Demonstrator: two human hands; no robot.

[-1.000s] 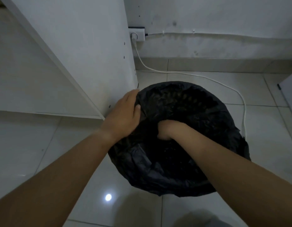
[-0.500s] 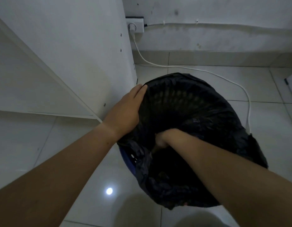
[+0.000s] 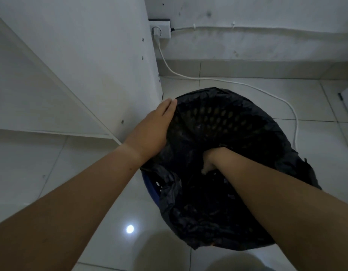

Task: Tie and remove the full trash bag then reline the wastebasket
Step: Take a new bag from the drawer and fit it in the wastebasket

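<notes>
Our left hand [image 3: 153, 130] presses flat, fingers straight, on the trash bag [image 3: 218, 122]. Our right hand [image 3: 212, 159] reaches inside, and we cannot tell its grip. The bag has just slipped off the wastebasket [image 3: 149, 186] near rim, by the floor [image 3: 81, 182] far edge, so relining looks unfinished.

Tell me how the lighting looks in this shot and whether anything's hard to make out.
Head view: dim, cool light; one small glare spot on the glossy floor tiles; the black bag looks nearly featureless inside, so the right hand loses its fingers in the dark; wide-angle distortion slants the white cabinet.
</notes>
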